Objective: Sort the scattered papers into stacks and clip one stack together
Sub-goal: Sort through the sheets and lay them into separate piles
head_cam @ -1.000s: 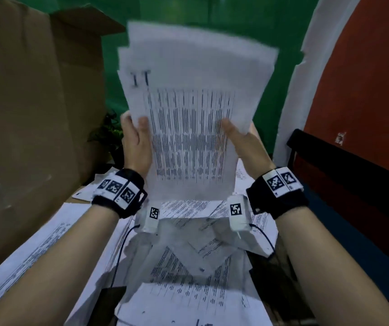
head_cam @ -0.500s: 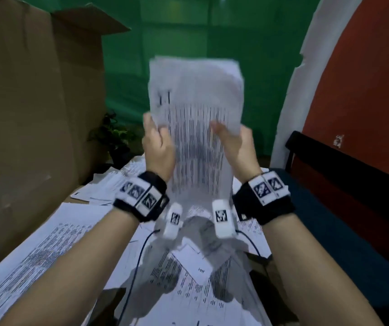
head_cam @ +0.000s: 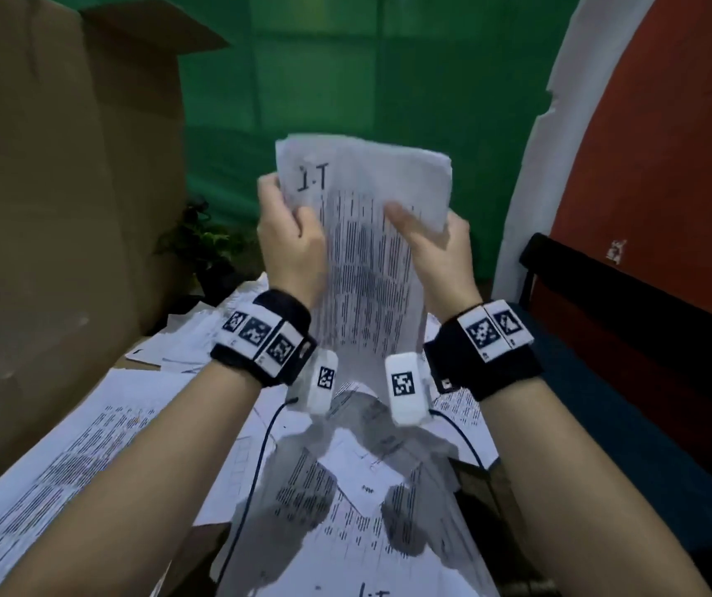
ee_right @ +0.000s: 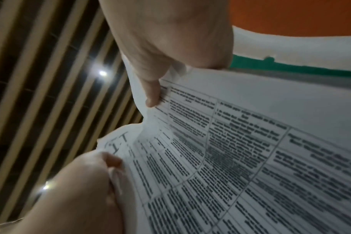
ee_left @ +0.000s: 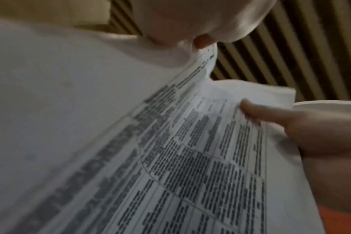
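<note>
Both hands hold one stack of papers (head_cam: 367, 260) upright in the air above the surface (head_cam: 87, 445). The left hand (head_cam: 287, 247) grips the stack's left edge, fingers curled behind and thumb on the printed face; the right hand (head_cam: 436, 252) grips the right edge the same way, thumb (ee_right: 150, 91) laid across the top sheet. A second ago the sheets were fanned wide, with staggered upper edges; now the hands have drawn closer together and the sheets are bowed into a narrower bundle whose top edges nearly coincide. The front page bears a handwritten "I.T" above dense tabular print. The step in hand appears to be squaring the stack, which would ready it for clipping. No clip is visible in any view. Loose sheets (head_cam: 66, 467) lie spread over the surface below, so the sorting is probably unfinished.
</note>
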